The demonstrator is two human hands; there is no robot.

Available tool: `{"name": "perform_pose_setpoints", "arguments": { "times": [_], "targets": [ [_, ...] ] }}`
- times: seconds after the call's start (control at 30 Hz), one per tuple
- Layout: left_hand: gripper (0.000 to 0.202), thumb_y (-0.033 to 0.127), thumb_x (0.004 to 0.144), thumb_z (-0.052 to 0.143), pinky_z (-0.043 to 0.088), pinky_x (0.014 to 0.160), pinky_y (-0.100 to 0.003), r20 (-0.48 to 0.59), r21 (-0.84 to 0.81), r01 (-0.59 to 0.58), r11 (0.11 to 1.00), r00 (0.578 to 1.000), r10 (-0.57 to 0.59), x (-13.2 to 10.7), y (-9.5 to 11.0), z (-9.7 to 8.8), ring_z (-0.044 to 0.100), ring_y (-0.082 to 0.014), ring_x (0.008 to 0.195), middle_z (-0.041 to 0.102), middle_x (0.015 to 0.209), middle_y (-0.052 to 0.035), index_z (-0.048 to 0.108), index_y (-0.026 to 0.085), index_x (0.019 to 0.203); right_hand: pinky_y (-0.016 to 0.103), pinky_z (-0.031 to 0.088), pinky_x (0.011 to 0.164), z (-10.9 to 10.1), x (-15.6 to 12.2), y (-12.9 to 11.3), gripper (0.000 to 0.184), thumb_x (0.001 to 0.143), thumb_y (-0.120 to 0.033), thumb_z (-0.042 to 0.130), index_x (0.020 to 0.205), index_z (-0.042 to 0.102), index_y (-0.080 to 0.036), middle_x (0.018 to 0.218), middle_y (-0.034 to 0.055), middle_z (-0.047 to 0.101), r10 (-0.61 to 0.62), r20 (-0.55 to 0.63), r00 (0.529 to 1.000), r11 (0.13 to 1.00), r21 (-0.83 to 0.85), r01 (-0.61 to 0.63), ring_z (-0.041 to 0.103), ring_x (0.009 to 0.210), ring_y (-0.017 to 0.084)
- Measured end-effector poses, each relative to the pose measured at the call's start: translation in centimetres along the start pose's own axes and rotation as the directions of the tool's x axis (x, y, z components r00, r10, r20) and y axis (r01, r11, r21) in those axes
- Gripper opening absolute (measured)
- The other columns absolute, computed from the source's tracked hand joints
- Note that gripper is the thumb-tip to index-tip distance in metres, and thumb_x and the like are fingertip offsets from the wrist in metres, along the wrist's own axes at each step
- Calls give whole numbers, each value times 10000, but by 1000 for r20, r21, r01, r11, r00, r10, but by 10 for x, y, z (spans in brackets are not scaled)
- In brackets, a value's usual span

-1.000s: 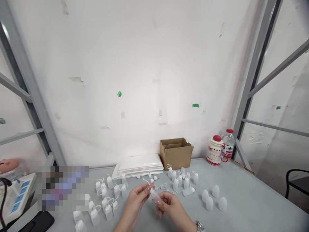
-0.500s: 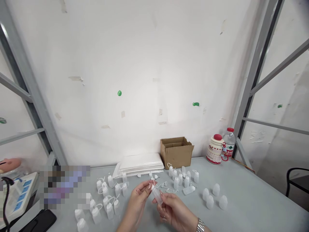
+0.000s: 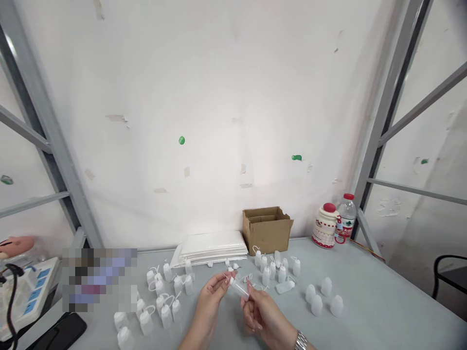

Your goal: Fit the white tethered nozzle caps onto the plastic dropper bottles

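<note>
A small translucent squeeze bottle (image 3: 240,288) is held tilted between my two hands, above the grey table. At its upper left end, the white cap is pinched by the fingertips of my left hand (image 3: 216,290). My right hand (image 3: 260,310), with a metal watch on the wrist, grips the lower right end between thumb and fingers. Just behind the bottle lie loose white cap loops (image 3: 248,278) and small white tips (image 3: 232,267). Whether the cap is fully seated cannot be made out.
Several capped squeeze bottles (image 3: 166,315) stand at left; others (image 3: 282,274) stand before a cardboard box (image 3: 268,236). Several uncapped ones (image 3: 336,305) are at right. White sheets (image 3: 213,245), a decorated jar (image 3: 324,227), a water bottle (image 3: 346,214) and a phone (image 3: 60,333) lie around.
The bottle has tipped closer to horizontal, its lower end swinging right and up. My right hand has shifted slightly right and holds nearer the base; my left hand stays at the cap.
</note>
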State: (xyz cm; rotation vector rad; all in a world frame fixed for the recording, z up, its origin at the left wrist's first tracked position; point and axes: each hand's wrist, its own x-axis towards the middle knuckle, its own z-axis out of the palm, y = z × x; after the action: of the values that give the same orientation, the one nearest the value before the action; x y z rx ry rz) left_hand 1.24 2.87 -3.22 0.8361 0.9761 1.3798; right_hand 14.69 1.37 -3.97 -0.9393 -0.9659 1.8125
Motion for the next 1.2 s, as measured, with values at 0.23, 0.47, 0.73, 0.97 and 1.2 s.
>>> {"name": "perform_pose_setpoints", "arguments": {
  "times": [0.23,0.47,0.73,0.97,1.2],
  "targets": [
    [322,410,489,759,415,898,-390,2,43,-19,999,1000,19,-2,1,2,626,-283,937,745,864,-89,700,180,707,169,249,356,0,0,-2,483,619,-638,602,631,495,-166,356,-52,528,-33,-75,997,999,23,35,326,263,28],
    [279,388,536,741,391,917,-384,1,84,-9,996,1000,9,-2,4,-2,618,-276,950,744,866,-83,699,178,715,160,244,342,-2,0,-4,499,493,-595,708,640,491,-170,385,-44,569,-74,-64,995,992,-108,67,426,288,50],
    [298,366,525,756,414,879,-376,55,31,30,999,998,-32,-2,5,-2,631,-253,884,741,836,-96,688,154,724,170,267,323,0,2,-4,565,611,-702,533,673,553,-141,378,-28,557,-27,-47,999,991,-130,20,434,275,59],
    [240,346,544,746,418,868,-348,54,72,-11,997,999,7,-4,9,1,629,-240,893,743,811,-68,684,174,699,183,325,378,-3,1,-6,474,473,-530,757,631,523,-149,439,-50,563,-83,-21,996,993,-92,81,451,318,49],
    [244,359,528,749,443,827,-347,19,78,-48,996,999,46,-9,16,6,643,-237,837,745,784,-68,679,179,677,193,314,359,-1,-2,-3,500,595,-627,622,704,565,-142,412,-45,545,0,55,998,999,-46,3,426,293,60]
  ]
}}
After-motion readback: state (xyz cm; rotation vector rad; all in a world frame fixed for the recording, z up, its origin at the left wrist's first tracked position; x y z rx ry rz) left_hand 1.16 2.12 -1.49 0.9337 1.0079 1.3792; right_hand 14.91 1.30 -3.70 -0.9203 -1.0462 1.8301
